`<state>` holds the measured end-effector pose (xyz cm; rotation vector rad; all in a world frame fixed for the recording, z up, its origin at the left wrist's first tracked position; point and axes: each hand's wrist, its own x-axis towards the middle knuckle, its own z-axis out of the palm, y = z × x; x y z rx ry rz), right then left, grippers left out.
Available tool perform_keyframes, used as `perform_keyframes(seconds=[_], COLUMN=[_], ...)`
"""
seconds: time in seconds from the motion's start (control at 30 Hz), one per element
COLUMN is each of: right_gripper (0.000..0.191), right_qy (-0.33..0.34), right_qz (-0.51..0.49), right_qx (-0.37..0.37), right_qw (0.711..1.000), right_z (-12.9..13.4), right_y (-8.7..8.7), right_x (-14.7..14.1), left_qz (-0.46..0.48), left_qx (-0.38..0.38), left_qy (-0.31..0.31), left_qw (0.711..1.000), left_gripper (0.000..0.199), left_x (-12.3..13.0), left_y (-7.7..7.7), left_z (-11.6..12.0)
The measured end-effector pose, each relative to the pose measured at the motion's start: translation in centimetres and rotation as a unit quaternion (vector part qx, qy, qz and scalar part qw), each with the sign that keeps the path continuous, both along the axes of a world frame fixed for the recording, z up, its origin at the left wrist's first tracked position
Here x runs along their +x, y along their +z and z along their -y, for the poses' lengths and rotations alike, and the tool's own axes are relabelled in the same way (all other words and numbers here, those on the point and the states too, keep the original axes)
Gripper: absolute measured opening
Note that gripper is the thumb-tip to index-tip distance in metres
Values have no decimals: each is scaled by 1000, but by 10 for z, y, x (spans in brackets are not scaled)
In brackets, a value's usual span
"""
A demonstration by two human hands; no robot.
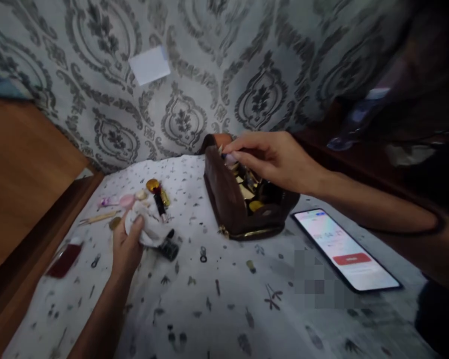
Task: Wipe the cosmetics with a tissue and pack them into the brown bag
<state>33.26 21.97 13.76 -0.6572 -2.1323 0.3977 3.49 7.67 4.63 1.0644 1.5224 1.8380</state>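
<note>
A crumpled white tissue (144, 227) is gripped in my left hand (127, 239), low over the patterned cloth. Beside that hand lie a black-capped bottle (168, 249), a dark tube (159, 204), a round amber-coloured item (153, 186), a pink round item (126, 200) and a thin wooden stick (99, 218). My right hand (273, 157) is over the open brown cosmetic bag (224, 194), thumb and forefinger pinched at its far left rim. Whatever sits between those fingertips is too small and blurred to name. Several gold and yellow items (256, 205) show inside the bag.
A lit phone (349, 249) lies right of the bag. At the left edge is a dark red bottle (64, 259) near a wooden panel (26, 174). A clear plastic bottle (359, 119) stands at the back right, and a white card (149, 65) is on the patterned wall.
</note>
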Motion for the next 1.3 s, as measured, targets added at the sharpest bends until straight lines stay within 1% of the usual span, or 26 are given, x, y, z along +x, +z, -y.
perform_keyframes(seconds=[0.07, 0.17, 0.27, 0.33, 0.4, 0.47, 0.57, 0.63, 0.7, 0.73, 0.8, 0.87, 0.97, 1.07, 1.13, 1.2, 1.23, 1.3], right_gripper=[22, 22, 25, 26, 28, 30, 38, 44, 47, 46, 43, 40, 38, 35, 33, 33, 34, 37], right_qy=[21, 91, 166, 176, 166, 145, 89, 49, 20, 9, -5, -6, 9, 29, 41, 61, 76, 112], right_qz=[0, 17, 65, 108, 137, 156, 198, 226, 236, 232, 204, 164, 114, 80, 53, 13, -12, -64], right_qx=[-3, -21, -48, -72, -105, -128, -152, -169, -177, -175, -165, -157, -164, -184, -206, -240, -261, -306], right_qw=[1000, 995, 983, 976, 971, 968, 964, 958, 955, 957, 965, 974, 980, 979, 976, 969, 962, 943], right_z=[22, 52, 74, 85, 93, 100, 109, 114, 118, 120, 121, 120, 117, 114, 114, 113, 113, 113], right_y=[-6, -25, -56, -78, -97, -111, -125, -132, -140, -145, -155, -164, -172, -173, -171, -168, -166, -164], right_x=[-10, -32, -62, -82, -100, -116, -136, -146, -152, -155, -157, -157, -155, -152, -150, -147, -146, -144], left_qz=[46, 72, 34, -34, -126, -218, -290, -314, -333, -334, -323, -314, -329, -382, -427, -466, -478, -479], left_qx=[44, 96, 102, 80, 49, 17, -20, -44, -59, -59, -43, -25, -30, -51, -51, -36, -26, -12], left_qy=[27, 67, 80, 77, 70, 57, 23, -3, -10, -1, 39, 77, 96, 83, 60, 29, 12, -14], left_qw=[998, 991, 991, 993, 988, 974, 956, 948, 941, 941, 945, 946, 939, 919, 901, 884, 878, 878], left_gripper=[43, 43, 42, 42, 40, 35, 27, 23, 21, 21, 22, 23, 22, 23, 25, 27, 27, 27], left_x=[-11, -28, -46, -56, -64, -69, -75, -80, -86, -89, -98, -107, -113, -109, -104, -99, -96, -89], left_y=[5, 5, -2, -8, -13, -18, -24, -28, -30, -30, -28, -26, -28, -35, -40, -41, -40, -36], left_z=[2, 5, 11, 15, 19, 22, 26, 28, 28, 28, 29, 30, 33, 35, 33, 30, 28, 25])
